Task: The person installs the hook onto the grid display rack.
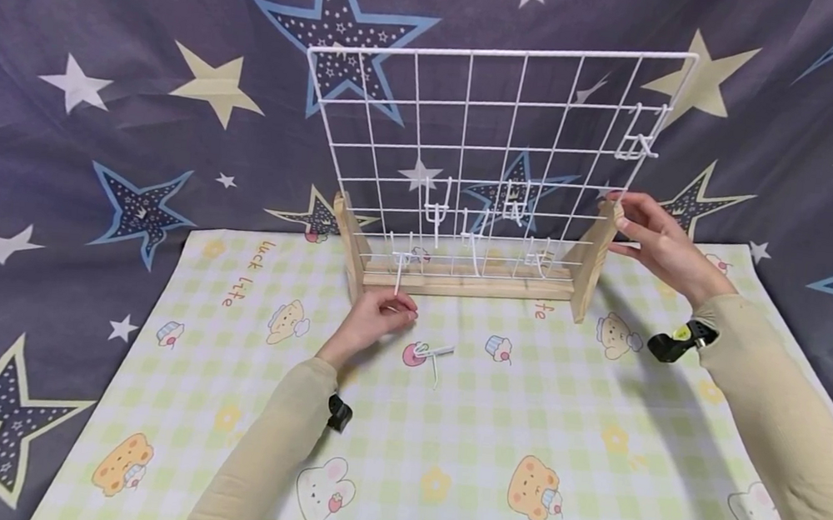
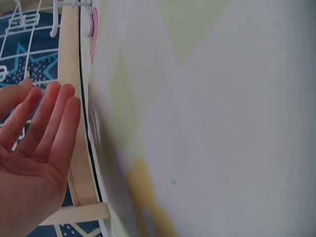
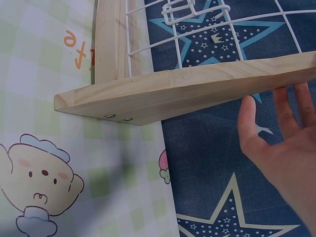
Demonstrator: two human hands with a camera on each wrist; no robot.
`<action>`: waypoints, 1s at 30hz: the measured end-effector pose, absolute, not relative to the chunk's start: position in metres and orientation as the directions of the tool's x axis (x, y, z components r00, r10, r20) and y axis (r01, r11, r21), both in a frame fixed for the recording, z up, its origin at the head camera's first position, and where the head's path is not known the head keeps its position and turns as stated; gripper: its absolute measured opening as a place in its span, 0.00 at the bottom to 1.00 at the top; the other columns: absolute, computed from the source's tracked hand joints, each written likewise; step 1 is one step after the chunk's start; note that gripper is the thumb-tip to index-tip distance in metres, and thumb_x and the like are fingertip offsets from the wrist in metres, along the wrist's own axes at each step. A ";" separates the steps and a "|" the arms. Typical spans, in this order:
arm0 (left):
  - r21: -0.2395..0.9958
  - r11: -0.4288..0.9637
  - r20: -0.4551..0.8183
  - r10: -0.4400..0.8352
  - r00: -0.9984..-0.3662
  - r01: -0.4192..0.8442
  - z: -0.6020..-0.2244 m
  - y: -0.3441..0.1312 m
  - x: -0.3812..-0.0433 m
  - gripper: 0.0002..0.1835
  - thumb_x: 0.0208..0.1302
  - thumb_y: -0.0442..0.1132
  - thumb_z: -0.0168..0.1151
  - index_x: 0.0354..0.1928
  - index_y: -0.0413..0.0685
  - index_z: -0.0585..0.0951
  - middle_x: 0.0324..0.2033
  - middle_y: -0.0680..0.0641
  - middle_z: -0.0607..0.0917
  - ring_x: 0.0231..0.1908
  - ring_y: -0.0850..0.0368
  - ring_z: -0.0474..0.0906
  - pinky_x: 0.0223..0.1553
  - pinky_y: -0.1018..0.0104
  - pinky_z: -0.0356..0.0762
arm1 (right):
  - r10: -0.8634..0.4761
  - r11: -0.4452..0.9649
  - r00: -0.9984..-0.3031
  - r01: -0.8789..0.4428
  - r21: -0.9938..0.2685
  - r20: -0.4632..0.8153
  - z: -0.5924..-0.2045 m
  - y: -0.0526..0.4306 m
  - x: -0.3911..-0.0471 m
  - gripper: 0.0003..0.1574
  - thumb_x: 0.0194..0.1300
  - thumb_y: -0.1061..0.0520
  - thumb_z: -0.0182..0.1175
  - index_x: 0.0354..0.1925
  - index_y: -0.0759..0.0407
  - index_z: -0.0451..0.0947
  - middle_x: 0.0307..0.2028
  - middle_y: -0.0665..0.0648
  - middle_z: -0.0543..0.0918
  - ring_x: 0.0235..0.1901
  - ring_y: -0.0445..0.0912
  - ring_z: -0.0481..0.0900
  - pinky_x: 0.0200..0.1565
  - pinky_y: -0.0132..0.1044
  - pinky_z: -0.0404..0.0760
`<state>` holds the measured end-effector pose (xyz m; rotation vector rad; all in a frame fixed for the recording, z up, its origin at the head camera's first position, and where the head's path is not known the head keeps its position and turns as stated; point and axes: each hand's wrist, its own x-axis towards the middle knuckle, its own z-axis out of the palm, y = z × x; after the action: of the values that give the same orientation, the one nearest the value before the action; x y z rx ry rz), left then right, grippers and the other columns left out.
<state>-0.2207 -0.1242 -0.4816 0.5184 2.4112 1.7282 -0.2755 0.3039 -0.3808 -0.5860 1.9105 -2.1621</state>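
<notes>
A white wire grid rack [image 1: 467, 97] stands upright in a wooden base, with wooden side panels at left [image 1: 348, 245] and right. Several white wire hooks [image 1: 515, 202] hang on the grid. My left hand [image 1: 375, 316] hovers just in front of the base's left part, fingers loosely extended and holding nothing. Past its fingertips, a loose white hook [image 1: 433, 354] lies on the cloth. At the right wooden panel [image 3: 173, 91], my right hand [image 3: 281, 133] touches its rear edge with fairly straight fingers; the panel hides some fingertips.
Under the rack is a table with a green-checked, cartoon-printed cloth [image 1: 475, 433]. A dark blue star-patterned curtain [image 1: 207, 14] hangs right behind it. Another hook piece [image 1: 637, 143] sits at the grid's upper right edge.
</notes>
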 end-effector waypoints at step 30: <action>0.876 0.420 -0.087 0.621 -0.779 0.238 -0.473 -0.076 -0.213 0.12 0.58 0.27 0.68 0.44 0.34 0.80 0.34 0.44 0.86 0.36 0.57 0.83 0.41 0.70 0.79 | -0.410 -0.171 -0.896 -0.109 -0.979 0.172 -0.382 0.305 -0.276 0.22 0.75 0.64 0.48 0.64 0.57 0.66 0.62 0.53 0.68 0.61 0.48 0.65 0.50 0.36 0.79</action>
<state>-0.2126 -0.0757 -0.4731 0.7329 2.2807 1.3106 -0.2760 0.3046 -0.3823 -0.6035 1.8768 -2.1773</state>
